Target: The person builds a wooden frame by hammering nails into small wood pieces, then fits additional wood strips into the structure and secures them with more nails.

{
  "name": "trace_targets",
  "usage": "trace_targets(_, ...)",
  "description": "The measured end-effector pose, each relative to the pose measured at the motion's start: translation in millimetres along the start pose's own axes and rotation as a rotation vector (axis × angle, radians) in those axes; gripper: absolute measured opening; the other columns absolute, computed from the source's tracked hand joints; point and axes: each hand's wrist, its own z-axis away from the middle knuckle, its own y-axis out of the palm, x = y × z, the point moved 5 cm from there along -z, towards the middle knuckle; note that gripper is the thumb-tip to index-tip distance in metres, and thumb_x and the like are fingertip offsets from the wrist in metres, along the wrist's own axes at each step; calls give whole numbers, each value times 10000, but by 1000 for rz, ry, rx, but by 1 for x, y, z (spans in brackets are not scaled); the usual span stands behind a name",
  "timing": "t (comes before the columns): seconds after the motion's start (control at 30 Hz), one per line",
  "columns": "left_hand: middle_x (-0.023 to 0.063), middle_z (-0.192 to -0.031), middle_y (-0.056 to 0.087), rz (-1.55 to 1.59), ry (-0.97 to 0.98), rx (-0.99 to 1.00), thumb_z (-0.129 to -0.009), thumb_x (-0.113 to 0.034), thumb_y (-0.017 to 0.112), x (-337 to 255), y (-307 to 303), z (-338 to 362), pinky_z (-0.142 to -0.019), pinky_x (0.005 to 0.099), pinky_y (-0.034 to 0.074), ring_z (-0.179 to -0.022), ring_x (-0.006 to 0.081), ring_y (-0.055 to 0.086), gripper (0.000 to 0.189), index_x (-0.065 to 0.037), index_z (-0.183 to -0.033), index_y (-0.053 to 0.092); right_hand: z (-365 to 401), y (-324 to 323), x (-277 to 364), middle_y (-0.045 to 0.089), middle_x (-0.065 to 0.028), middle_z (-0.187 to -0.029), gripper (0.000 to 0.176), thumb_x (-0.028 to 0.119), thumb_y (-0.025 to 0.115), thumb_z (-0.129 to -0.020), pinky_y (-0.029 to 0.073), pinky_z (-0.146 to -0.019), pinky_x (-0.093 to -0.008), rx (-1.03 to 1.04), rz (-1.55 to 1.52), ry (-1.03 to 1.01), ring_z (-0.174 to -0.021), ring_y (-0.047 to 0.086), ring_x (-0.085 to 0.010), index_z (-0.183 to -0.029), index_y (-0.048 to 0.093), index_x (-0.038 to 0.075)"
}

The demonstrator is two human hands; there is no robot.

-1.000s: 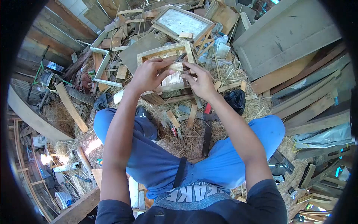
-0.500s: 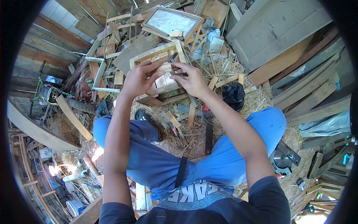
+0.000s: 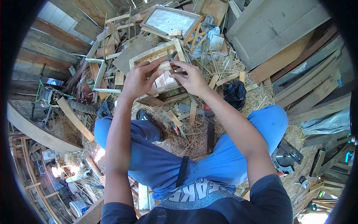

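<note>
A small pale wood block (image 3: 164, 67) is raised between my two hands, over an upturned wooden box frame (image 3: 180, 50). My left hand (image 3: 137, 80) grips the block from the left, thumb below and fingers along its top. From the right, the fingers of my right hand (image 3: 192, 79) pinch closed at the block's other end, where a thin dark edge shows. A short dark piece (image 3: 172, 56) sticks up just beyond the block, between the fingertips. Whether my right hand holds that dark piece as well, I cannot tell.
Offcuts and straw litter the floor. A circular saw (image 3: 285, 161) lies by my right knee, a black plastic bag (image 3: 235, 94) in front of it. A white frame (image 3: 99, 76) is at left, a framed panel (image 3: 169, 22) behind the box, and a large grey panel (image 3: 274, 31) leans at right.
The block has turned slightly, showing more of its pale face. Both hands keep their grip in nearly the same place.
</note>
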Motion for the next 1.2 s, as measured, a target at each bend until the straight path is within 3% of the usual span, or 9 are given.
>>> trace_targets(0.13, 124, -902, 676, -9, 7, -2, -955, -305, 745, -3, -3, -1, -654, 422, 516, -716, 318, 662, 407, -151, -1330, 711, 1, -1, 3, 702, -210, -1256, 431, 34, 754, -912, 599, -930, -382, -39, 22, -29, -1087, 732, -315, -1324, 642, -24)
trace_targets(0.2, 108, -951, 716, -55, -10, 12, -949, -300, 760, -10, -6, -1, -683, 370, 527, -761, 263, 713, 367, -52, -1219, 738, 1, -1, 4, 700, -205, -1258, 434, 25, 745, -917, 600, -942, -377, -35, -8, -33, -1095, 729, -309, -1334, 634, -23)
trace_targets(0.63, 106, -906, 694, -31, -59, 7, -935, -291, 779, -13, -3, 3, -654, 363, 507, -717, 247, 676, 400, -68, -1264, 733, 3, -3, 7, 684, -192, -1283, 470, 24, 744, -922, 601, -957, -380, 10, 27, 9, -1127, 716, -282, -1370, 608, -14)
trace_targets(0.7, 107, -932, 713, -36, -14, -33, -937, -345, 765, -8, 0, 3, -675, 415, 539, -737, 303, 692, 420, -162, -1312, 726, 3, -2, 7, 690, -189, -1273, 477, 27, 751, -920, 602, -953, -379, 3, 8, 6, -1127, 715, -274, -1373, 606, -14)
trace_targets(0.73, 107, -932, 713, -36, -13, -35, -937, -345, 765, -8, -1, 3, -675, 415, 539, -737, 303, 692, 420, -162, -1312, 726, 2, -2, 5, 690, -189, -1273, 477, 27, 751, -920, 602, -953, -379, 3, 8, 5, -1127, 715, -274, -1373, 606, -14)
trace_targets(0.8, 99, -902, 680, -7, -25, -16, -933, -252, 785, -10, -1, 3, -670, 349, 507, -737, 210, 671, 398, -46, -1268, 725, 3, -2, 5, 697, -187, -1262, 470, 30, 753, -921, 602, -948, -376, -5, 27, -33, -1125, 716, -273, -1368, 612, -13)
trace_targets(1.03, 98, -911, 686, 5, -41, 9, -933, -249, 785, -5, 1, 3, -676, 354, 510, -742, 218, 674, 412, -44, -1283, 715, 4, -5, 8, 705, -194, -1254, 465, 56, 767, -918, 595, -945, -377, -10, 48, -26, -1118, 720, -281, -1355, 627, -15)
trace_targets(1.1, 116, -898, 682, 15, -24, 17, -942, -324, 759, -6, -1, 3, -674, 417, 521, -722, 308, 659, 471, -217, -1394, 680, 4, -4, 8, 704, -193, -1260, 468, 66, 772, -918, 594, -947, -381, -11, 62, -33, -1118, 719, -284, -1356, 630, -14)
trace_targets(1.2, 119, -897, 683, -2, -23, 36, -946, -315, 752, -11, -4, 3, -679, 421, 523, -731, 317, 659, 468, -234, -1400, 677, 3, -4, 6, 702, -192, -1265, 465, 66, 773, -918, 594, -948, -381, -4, 50, -23, -1119, 718, -281, -1354, 632, -14)
